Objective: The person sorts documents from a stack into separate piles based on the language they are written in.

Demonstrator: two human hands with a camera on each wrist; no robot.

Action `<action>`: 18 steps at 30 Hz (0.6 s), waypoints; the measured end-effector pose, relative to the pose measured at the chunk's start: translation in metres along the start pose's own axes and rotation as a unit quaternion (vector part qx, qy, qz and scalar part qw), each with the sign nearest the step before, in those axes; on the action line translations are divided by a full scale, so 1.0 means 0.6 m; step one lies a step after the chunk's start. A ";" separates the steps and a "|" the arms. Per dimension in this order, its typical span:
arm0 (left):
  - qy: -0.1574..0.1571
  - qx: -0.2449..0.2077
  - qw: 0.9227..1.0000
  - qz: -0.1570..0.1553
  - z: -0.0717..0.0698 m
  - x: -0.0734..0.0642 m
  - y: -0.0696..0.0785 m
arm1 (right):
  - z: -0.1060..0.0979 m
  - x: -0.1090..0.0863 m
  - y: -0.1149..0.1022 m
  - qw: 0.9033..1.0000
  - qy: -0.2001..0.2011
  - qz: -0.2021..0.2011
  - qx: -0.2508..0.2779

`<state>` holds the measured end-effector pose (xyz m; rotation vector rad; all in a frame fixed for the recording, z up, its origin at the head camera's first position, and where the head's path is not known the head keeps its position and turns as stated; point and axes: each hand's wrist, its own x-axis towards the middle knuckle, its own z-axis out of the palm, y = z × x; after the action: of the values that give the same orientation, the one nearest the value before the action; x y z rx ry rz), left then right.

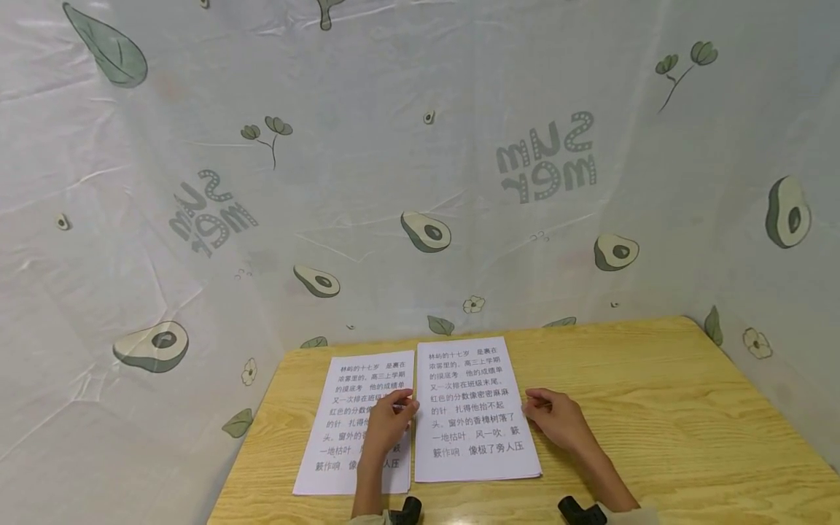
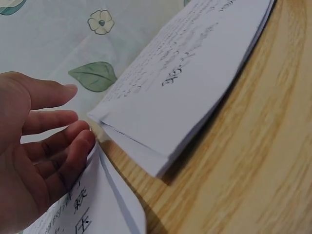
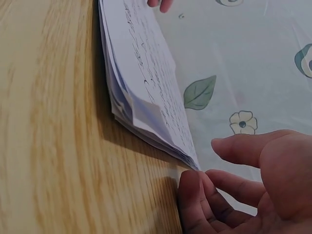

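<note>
Item one: a left stack of white paper sheets, printed with large black Chinese characters (image 1: 344, 430), is laid flat on the left part of a yellow-brown wood-grain table (image 1: 689, 408). Its upper sheet is partly covered by the left hand (image 1: 390, 419).

Item two: a right stack of white paper sheets, likewise printed in black (image 1: 475, 412), is laid just beside the first, parted from it by a narrow gap and set slightly farther back. Its sheets are seen unevenly layered at one corner in the right wrist view.

Left hand: held at the right-hand edge of the left stack. The edge is met by the loosely bent fingers, the thumb being held apart; the grip is released.

Right hand (image 1: 555, 419): held at the right-hand edge of the right stack, with the fingertips at the paper and the thumb raised clear; the grip is likewise released.

Accessories: a black device (image 1: 407, 510) is worn at the left wrist, and another black device (image 1: 580, 512) at the right.

Backdrop: a pale grey-white sheet printed with avocados, leaves and flowers (image 1: 367, 182) is hung behind the table.
</note>
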<state>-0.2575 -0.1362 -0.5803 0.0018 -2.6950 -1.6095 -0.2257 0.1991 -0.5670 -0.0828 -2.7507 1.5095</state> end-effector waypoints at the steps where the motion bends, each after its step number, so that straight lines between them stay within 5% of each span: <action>1: 0.001 0.009 1.000 0.000 0.001 0.000 -0.001 | 0.000 -0.001 -0.001 1.000 0.000 -0.003 -0.006; 8: 0.008 0.069 0.997 0.032 0.009 0.007 -0.003 | 0.002 0.001 -0.007 0.999 -0.003 -0.030 -0.040; 18: 0.004 0.105 0.994 0.026 0.016 -0.001 0.006 | 0.013 -0.005 -0.006 0.998 -0.010 -0.037 -0.049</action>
<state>-0.2569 -0.1261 -0.5817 -0.0619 -2.8183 -1.3034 -0.2234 0.1906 -0.5677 0.0346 -2.8072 1.3666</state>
